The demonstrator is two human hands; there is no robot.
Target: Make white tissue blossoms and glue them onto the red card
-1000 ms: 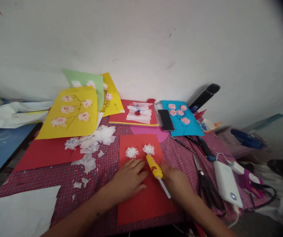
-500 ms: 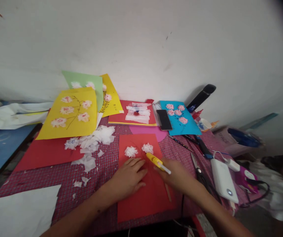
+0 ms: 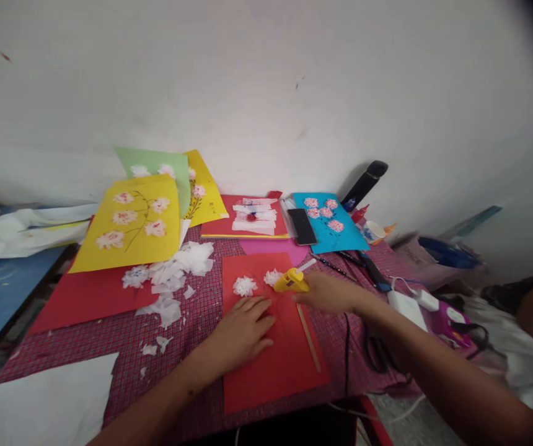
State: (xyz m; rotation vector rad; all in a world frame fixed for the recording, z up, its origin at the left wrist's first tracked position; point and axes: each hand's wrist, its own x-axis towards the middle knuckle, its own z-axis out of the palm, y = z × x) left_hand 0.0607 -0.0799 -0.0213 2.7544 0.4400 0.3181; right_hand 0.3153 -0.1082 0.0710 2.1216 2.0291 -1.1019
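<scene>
My right hand grips a yellow hot glue gun with a white glue stick poking out of its back end. The gun's front sits beside the right one of two white tissue-paper flowers and partly covers it. Both flowers lie near the top of a red sheet of paper. My left hand rests flat on that sheet, fingers spread, just below the left flower. A thin wooden strip lies along the sheet's right side. Faint lines run over the red paper.
Torn white tissue is heaped to the left. Flower pictures on yellow and blue paper stand behind. A phone, scissors, a power bank and a black cord lie at right.
My right hand has swung the glue gun round, so its stick end now points up and right instead of down. The right forearm reaches farther across; my left hand stays on the paper.
</scene>
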